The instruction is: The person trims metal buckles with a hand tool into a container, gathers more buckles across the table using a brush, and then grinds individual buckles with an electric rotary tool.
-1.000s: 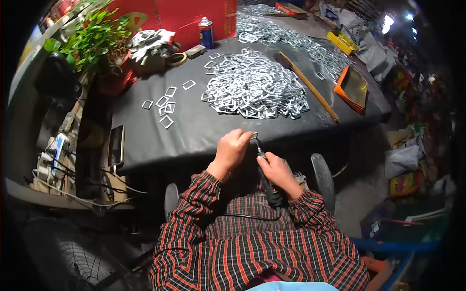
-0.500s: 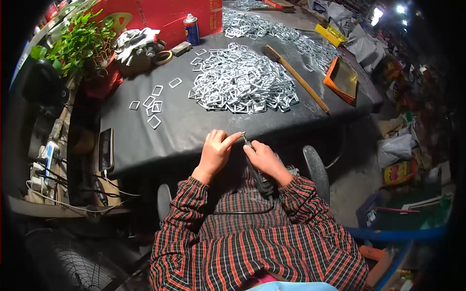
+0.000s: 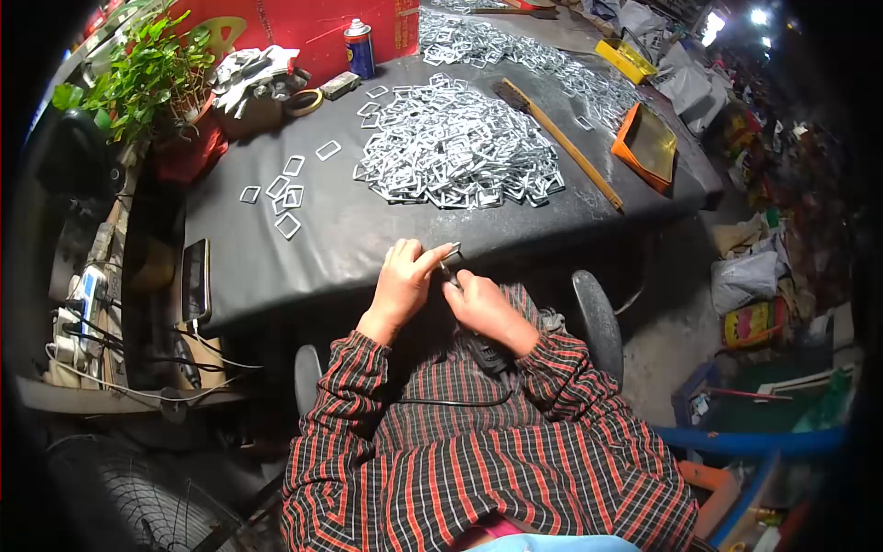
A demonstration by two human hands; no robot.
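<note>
My left hand (image 3: pixel 402 281) pinches a small metal frame (image 3: pixel 453 249) between thumb and forefinger, just off the table's front edge. Wrapped round a dark rotary tool (image 3: pixel 486 352) is my right hand (image 3: pixel 483 305), with the tool's tip close to the frame; whether they touch is unclear. A black cable leads from the tool across my lap. Beyond my hands, a large pile of silvery metal frames (image 3: pixel 460 143) lies on the black table (image 3: pixel 340 221). Several loose frames (image 3: pixel 288 225) lie to the left of the pile.
A wooden-handled brush (image 3: pixel 561 138) and an orange tray (image 3: pixel 646 147) lie right of the pile. Farther back are a yellow box (image 3: pixel 625 63) and a spray can (image 3: pixel 360 50). A phone (image 3: pixel 196 281) rests at the left edge, near a potted plant (image 3: pixel 156 78).
The view has shifted, so the table's contents appear farther left and slightly higher. The right hand and tool have moved left towards the left hand, and the tool's angle has changed.
</note>
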